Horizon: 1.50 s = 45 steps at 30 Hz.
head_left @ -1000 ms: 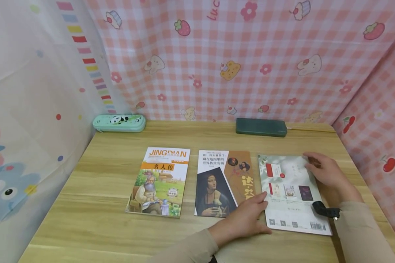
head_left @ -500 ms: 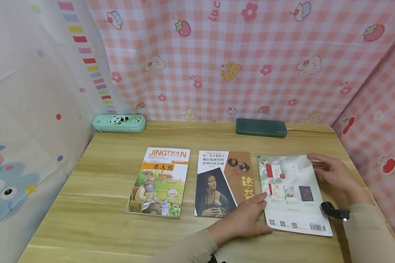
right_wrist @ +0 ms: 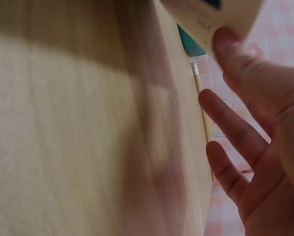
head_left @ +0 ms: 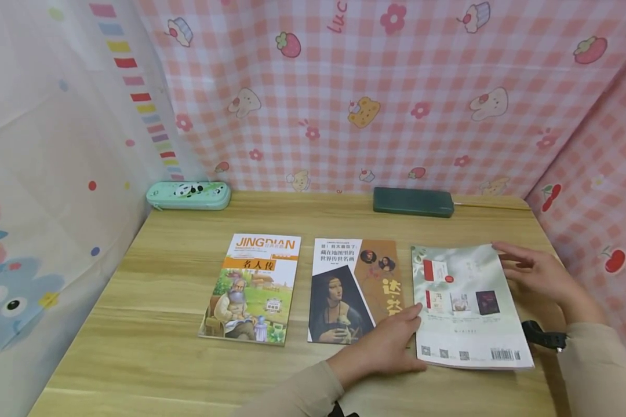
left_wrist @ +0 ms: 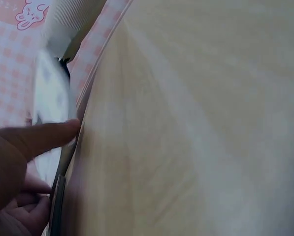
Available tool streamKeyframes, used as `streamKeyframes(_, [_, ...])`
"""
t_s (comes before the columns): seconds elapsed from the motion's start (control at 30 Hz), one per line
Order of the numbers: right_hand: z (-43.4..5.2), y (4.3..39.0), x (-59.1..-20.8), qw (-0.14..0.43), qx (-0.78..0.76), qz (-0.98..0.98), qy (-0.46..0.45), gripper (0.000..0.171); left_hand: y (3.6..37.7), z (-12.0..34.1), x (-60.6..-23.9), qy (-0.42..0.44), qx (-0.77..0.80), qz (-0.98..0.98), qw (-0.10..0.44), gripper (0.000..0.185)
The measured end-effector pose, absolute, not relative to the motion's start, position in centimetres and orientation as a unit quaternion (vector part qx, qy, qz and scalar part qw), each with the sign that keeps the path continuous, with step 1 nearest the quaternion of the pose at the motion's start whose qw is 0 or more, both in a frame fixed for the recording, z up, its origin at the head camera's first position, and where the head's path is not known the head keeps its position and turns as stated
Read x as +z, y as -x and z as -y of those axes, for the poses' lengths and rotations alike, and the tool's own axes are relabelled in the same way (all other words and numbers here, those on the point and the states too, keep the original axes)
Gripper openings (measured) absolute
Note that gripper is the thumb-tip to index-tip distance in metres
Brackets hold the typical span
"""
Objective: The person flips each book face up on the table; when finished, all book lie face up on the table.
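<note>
Three books lie in a row on the wooden table point(head_left: 151, 347). My left hand point(head_left: 396, 330) rests flat on the lower right corner of the middle portrait-cover book point(head_left: 344, 278), its thumb on the left edge of the right-hand pale green and white book point(head_left: 464, 307). My right hand point(head_left: 521, 266) is at that book's upper right edge, fingers straight; the edge looks slightly raised. The right wrist view has the thumb of my right hand point(right_wrist: 250, 123) against the book's corner point(right_wrist: 211, 14). My left hand point(left_wrist: 18, 162) shows in the left wrist view with its thumb stretched out.
A cartoon-cover book point(head_left: 253, 286) lies at the left. A panda pencil case point(head_left: 189, 195) and a dark green case point(head_left: 413, 201) sit by the back edge. Pink checked cloth point(head_left: 370, 87) walls the back and right, a pale curtain point(head_left: 47, 174) the left.
My right hand slid rightward off the book's cover to its right edge, and that side of the book shifted right and rose a little. The left hand stayed put.
</note>
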State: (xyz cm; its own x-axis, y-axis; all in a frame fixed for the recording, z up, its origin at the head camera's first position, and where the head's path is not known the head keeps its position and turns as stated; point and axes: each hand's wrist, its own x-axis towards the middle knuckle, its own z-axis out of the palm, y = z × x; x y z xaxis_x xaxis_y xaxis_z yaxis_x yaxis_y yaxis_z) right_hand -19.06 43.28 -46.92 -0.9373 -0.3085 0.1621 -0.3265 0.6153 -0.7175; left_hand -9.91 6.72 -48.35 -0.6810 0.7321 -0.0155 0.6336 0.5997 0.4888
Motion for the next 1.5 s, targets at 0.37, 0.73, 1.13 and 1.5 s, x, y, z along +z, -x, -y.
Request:
streamKeyframes(0.37, [-43.2,18.7,-46.9,0.039,0.408,0.898,-0.160,0.045,8.9,-6.7,-48.1,-0.421,0.230,-0.877,0.018,0.029])
streamKeyframes(0.73, [-44.0,18.3,-46.6,0.064,0.474,0.863,-0.160,0.053,9.1,-5.7,-46.4,-0.372,0.349,-0.860,-0.023,0.026])
streamKeyframes(1.13, [-43.5,18.1,-45.2,0.051,0.624,0.769,-0.132,0.052,9.8,-4.8,-46.0,-0.380,0.423,-0.819,-0.072,0.027])
streamKeyframes(1.5, [-42.3,18.7,-44.3,0.059,0.747,0.645,-0.147,0.044,10.2,-3.9,-45.7,-0.357,0.446,-0.805,-0.159,0.023])
